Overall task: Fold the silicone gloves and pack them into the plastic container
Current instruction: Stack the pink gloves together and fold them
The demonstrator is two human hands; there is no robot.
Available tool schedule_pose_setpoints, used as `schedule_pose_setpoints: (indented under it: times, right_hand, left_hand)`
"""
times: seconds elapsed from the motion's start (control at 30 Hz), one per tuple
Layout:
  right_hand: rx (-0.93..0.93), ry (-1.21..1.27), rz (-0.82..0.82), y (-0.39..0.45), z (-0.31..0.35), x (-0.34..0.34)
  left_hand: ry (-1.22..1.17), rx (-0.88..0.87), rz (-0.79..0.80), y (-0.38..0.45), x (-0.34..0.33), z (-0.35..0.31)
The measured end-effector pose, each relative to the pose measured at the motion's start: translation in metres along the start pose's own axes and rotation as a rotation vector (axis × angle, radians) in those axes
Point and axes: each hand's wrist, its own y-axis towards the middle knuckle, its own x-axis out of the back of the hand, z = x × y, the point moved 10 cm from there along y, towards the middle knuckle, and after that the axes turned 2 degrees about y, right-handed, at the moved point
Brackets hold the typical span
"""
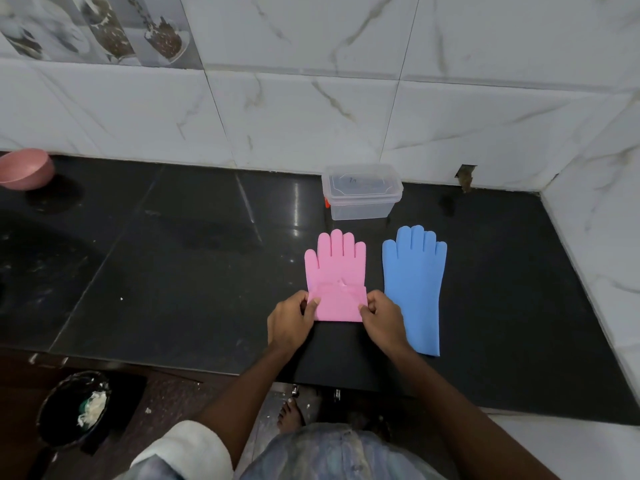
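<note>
A pink silicone glove point(335, 268) lies on the black counter point(173, 271), fingers pointing to the wall, its cuff folded up over the palm. My left hand point(292, 320) pinches the left edge of that fold and my right hand point(382, 320) pinches the right edge. A blue silicone glove point(415, 282) lies flat and unfolded just to the right, touching neither hand. A clear plastic container point(362, 192) with its lid on stands by the wall behind the gloves.
A pink bowl point(26, 168) sits at the far left of the counter. White marble-tile walls point(311, 98) close the back and right side. A dark waste bin point(74, 407) stands on the floor at lower left, below the counter's front edge.
</note>
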Motion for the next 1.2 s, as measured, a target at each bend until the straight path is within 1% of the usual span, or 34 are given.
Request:
schedule_pose_setpoints:
  times: [0.27, 0.4, 0.47, 0.53, 0.57, 0.63, 0.67, 0.7, 0.77, 0.8, 0.93, 1.03, 1.13, 1.2]
  right_hand:
    - [-0.016, -0.106, -0.054, 0.009, 0.013, 0.004]
    - [-0.043, -0.177, -0.103, 0.009, 0.017, 0.006]
    - [-0.001, -0.265, -0.135, 0.008, 0.023, 0.009]
    - [0.155, -0.388, -0.165, 0.008, 0.036, 0.012]
    - [0.268, -0.463, -0.139, 0.008, 0.043, 0.009]
    - [0.507, -0.624, -0.012, 0.004, 0.054, -0.009]
    - [0.594, -0.675, 0.049, 0.001, 0.055, -0.017]
    - [0.63, -0.681, 0.1, -0.002, 0.053, -0.021]
    - [0.629, -0.64, 0.143, -0.006, 0.046, -0.019]
    - [0.631, -0.631, 0.156, -0.008, 0.042, -0.018]
    - [0.66, -0.704, 0.209, -0.013, 0.025, -0.017]
    - [0.698, -0.689, 0.171, -0.013, 0.029, -0.014]
    - [0.752, -0.589, 0.055, -0.016, 0.046, -0.005]
    - [0.655, -0.459, -0.024, -0.006, 0.054, 0.007]
  left_hand:
    - [0.091, 0.04, 0.006, 0.012, 0.0, -0.008]
    - [0.061, 0.109, 0.002, 0.015, 0.003, -0.007]
    - [0.01, 0.156, -0.014, 0.014, 0.006, -0.004]
    - [-0.036, 0.159, -0.047, 0.015, 0.011, -0.004]
    - [-0.039, 0.129, -0.055, 0.016, 0.013, -0.005]
    - [0.02, -0.01, -0.044, 0.02, 0.017, -0.015]
    - [0.074, -0.11, -0.017, 0.022, 0.016, -0.023]
    - [0.135, -0.216, 0.017, 0.023, 0.013, -0.031]
    - [0.267, -0.395, 0.088, 0.022, 0.006, -0.043]
    - [0.302, -0.44, 0.11, 0.021, 0.005, -0.046]
    - [0.347, -0.475, 0.134, 0.019, 0.003, -0.041]
    - [0.336, -0.495, 0.137, 0.018, 0.003, -0.037]
    - [0.317, -0.533, 0.139, 0.017, 0.004, -0.04]
    - [0.281, -0.529, 0.125, 0.017, 0.008, -0.039]
